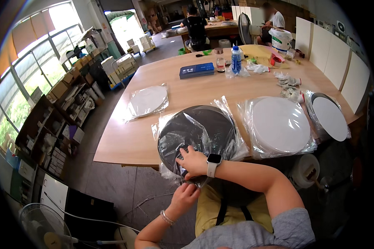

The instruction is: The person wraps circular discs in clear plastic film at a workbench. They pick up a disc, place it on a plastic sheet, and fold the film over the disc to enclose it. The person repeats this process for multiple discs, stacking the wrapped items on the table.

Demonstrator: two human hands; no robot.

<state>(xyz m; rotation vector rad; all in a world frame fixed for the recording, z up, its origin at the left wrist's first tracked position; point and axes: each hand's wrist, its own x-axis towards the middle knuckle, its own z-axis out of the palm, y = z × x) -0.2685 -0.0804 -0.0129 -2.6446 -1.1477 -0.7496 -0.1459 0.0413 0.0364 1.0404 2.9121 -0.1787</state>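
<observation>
A large round black disc in a clear plastic bag lies at the table's near edge. My right hand, a watch on its wrist, rests on the wrapped disc with fingers spread. Below it, my left hand has its fingers closed on the bag's near end, just past the table edge. The fingertips of that hand are partly hidden. To the right lies a stack of white round discs in clear plastic. Further right, a white disc overlaps a dark one. A smaller bagged white disc lies to the left.
On the table stand a blue box, a blue bottle and a small jar. Work gloves lie at the right. A white bucket stands at the back. Two people sit beyond. A fan is at lower left.
</observation>
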